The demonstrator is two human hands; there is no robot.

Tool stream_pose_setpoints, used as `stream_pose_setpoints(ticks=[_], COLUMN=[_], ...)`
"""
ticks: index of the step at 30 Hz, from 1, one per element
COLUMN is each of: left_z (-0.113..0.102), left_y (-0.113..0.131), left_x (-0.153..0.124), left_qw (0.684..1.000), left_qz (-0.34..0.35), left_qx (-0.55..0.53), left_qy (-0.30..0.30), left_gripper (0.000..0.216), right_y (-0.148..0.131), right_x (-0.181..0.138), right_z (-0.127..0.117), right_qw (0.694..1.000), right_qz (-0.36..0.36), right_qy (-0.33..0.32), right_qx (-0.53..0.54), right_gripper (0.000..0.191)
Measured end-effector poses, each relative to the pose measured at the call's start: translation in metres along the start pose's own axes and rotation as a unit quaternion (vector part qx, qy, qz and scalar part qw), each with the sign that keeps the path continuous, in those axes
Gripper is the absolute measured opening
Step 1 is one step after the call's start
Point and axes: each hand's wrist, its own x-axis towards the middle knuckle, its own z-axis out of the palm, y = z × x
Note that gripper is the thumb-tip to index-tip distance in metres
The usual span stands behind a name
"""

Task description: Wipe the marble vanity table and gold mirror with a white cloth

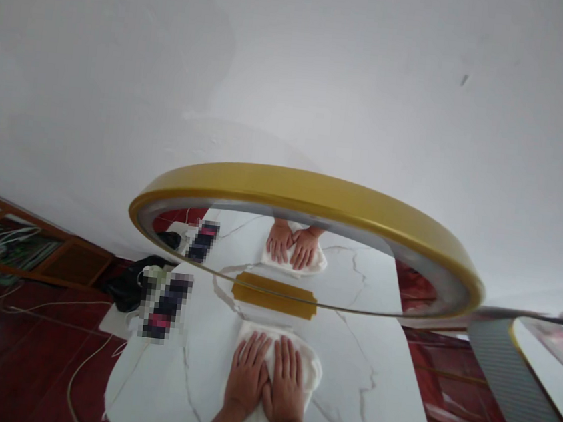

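A white cloth (315, 372) lies on the white marble-patterned tabletop (369, 381), partly covered by both hands. My left hand (247, 375) rests flat on its left side with fingers stretched forward. Beside it my right hand (285, 383) presses flat on the cloth too, and the two thumbs meet in the middle. Just beyond the cloth stands a round mirror in a gold frame (314, 191), and both hands and the cloth show in its reflection. A gold base plate (271, 307) sits at the mirror's foot.
A dark, blurred-out object (168, 306) lies at the table's left edge. Left of the table are a black bag (127, 285), cables on the red tiled floor (40, 347) and a wooden shelf (75, 260). On the right stands a white-topped grey cabinet (505, 375).
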Motion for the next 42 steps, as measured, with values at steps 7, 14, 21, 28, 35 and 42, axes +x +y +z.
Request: stream_pose_setpoints(ticks=[7,14,21,28,35,42], left_z=[0.005,0.011,0.008,0.002,-0.015,-0.022], left_y=[-0.012,-0.015,-0.013,-0.012,-0.013,-0.028], left_x=[0.027,0.033,0.031,0.023,-0.033,-0.083], left_qw=[1.0,1.0,0.999,0.999,1.0,0.998], left_qz=[-0.013,-0.015,-0.025,-0.014,-0.008,0.027], left_qx=[-0.02,-0.022,-0.034,-0.043,-0.017,0.012], left_qy=[-0.018,-0.004,-0.011,-0.008,0.007,0.061], left_gripper=[0.048,0.046,0.05,0.05,0.051,0.054], right_y=[0.002,0.003,0.002,-0.003,-0.03,-0.055], right_x=[0.032,0.038,0.036,0.025,-0.02,-0.059], right_z=[0.001,0.005,0.003,0.004,-0.001,0.021], right_qw=[1.0,1.0,0.999,0.999,1.0,0.994], right_qz=[0.009,0.021,0.017,0.022,-0.008,-0.049], right_qy=[0.007,0.006,0.03,0.041,0.014,0.078], right_qx=[-0.003,-0.008,-0.019,-0.028,-0.019,-0.06], right_gripper=[0.086,0.082,0.08,0.079,0.079,0.08])
